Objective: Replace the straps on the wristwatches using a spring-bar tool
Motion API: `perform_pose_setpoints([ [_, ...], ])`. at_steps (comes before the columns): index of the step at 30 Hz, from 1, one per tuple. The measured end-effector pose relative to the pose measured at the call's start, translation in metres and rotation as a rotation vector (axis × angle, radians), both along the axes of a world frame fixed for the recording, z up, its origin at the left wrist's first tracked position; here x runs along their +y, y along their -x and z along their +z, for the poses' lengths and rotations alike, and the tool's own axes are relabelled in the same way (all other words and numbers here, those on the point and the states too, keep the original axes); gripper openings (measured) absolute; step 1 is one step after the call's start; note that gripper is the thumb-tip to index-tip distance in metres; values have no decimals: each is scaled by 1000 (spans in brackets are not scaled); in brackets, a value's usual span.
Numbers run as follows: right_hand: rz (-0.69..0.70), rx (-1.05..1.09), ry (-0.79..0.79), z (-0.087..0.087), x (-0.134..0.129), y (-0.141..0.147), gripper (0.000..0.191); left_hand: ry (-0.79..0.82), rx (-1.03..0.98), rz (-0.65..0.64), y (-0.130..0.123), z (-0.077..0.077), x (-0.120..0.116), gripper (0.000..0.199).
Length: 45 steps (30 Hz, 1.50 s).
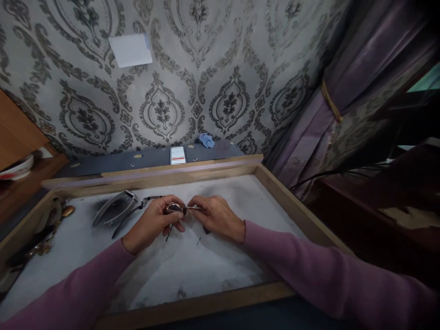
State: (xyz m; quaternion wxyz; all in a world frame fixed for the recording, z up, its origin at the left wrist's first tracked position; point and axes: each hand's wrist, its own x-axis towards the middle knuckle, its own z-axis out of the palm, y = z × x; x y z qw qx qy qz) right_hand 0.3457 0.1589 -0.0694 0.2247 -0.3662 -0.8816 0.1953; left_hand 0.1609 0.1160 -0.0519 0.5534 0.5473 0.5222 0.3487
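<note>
- Left hand (147, 225): fingers closed around a round, dark-faced watch (173, 208), held above the middle of the tray, toward its far side.
- Right hand (217, 216): fingertips pinch a thin metallic tool (194, 207); its tip points left and meets the watch's right edge, though blur leaves actual contact uncertain.
- Tray (237, 287): wooden rim around a pale, smudged base.
- Base, left of the left hand: a grey-framed object (115, 208) with a dark centre.
- Far left inside the tray: a cluster of dark and gold-coloured pieces (44, 245), beside a rounded gold-coloured item (68, 211).
- Beyond the far rim: lit phone (178, 155); crumpled blue cloth (206, 140) to its right.
- Right of the tray, far side: tied purple curtain (305, 133).
</note>
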Motion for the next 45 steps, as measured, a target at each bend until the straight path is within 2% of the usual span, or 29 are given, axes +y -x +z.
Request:
perform_pose_setpoints([
  [8, 12, -72, -63, 2, 1, -1, 10, -4, 79, -84, 0, 0, 0, 22],
  [11, 20, -62, -21, 2, 2, 0, 8, 11, 72, -74, -1, -1, -1, 22],
  [13, 18, -8, 58, 4, 2, 0, 7, 6, 64, -66, 0, -2, -1, 22],
  [16, 24, 122, 154, 14, 1, -4, 16, 21, 30, -45, 1, -1, -1, 22],
  [19, 41, 231, 133, 24, -2, -9, 10, 60, -22, -11, 1, -1, -1, 21],
  [21, 63, 253, 106, 27, -3, -11, 13, 69, -52, 2, 2, -1, -1, 21],
  [24, 143, 258, 113, 23, -2, -11, 24, 68, -84, 10, 1, -1, -1, 22],
  [27, 214, 319, 137, 15, 1, -10, 25, 82, -86, 27, 0, 0, -2, 22],
  [29, 183, 300, 125, 12, 2, -10, 25, 91, -79, 33, -1, 1, -2, 22],
  [32, 111, 152, 68, 14, 0, -11, 26, 91, -77, 24, -1, 1, -3, 21],
  [35, 103, 52, 28, 18, -4, -11, 27, 88, -73, 11, -2, 0, -4, 19],
  [45, 200, 171, 105, 18, 2, -10, 23, 73, -88, 31, -4, 3, -5, 22],
])
